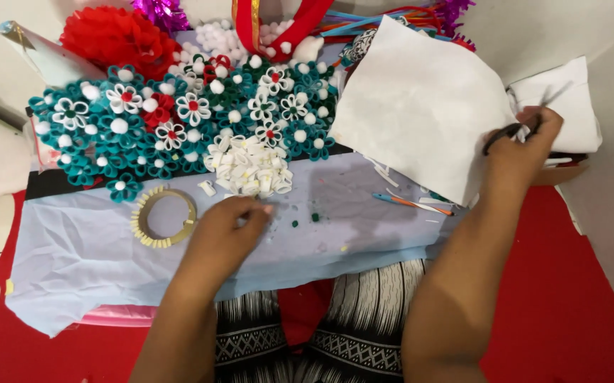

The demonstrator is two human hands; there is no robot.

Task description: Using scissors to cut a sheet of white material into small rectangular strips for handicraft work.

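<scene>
Left hand [225, 227]: my fingers pinched together on the pale blue cloth sheet [94, 248]. Right hand [520, 145]: clamped on black-handled scissors [509, 132]; best kept cutting steadily at the white felt sheet [413, 106].

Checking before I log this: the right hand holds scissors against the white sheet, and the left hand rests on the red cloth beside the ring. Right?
Not quite. In the head view the left hand rests on the pale blue cloth, not red, beside the ring. The right hand does hold scissors against the white sheet.
</scene>
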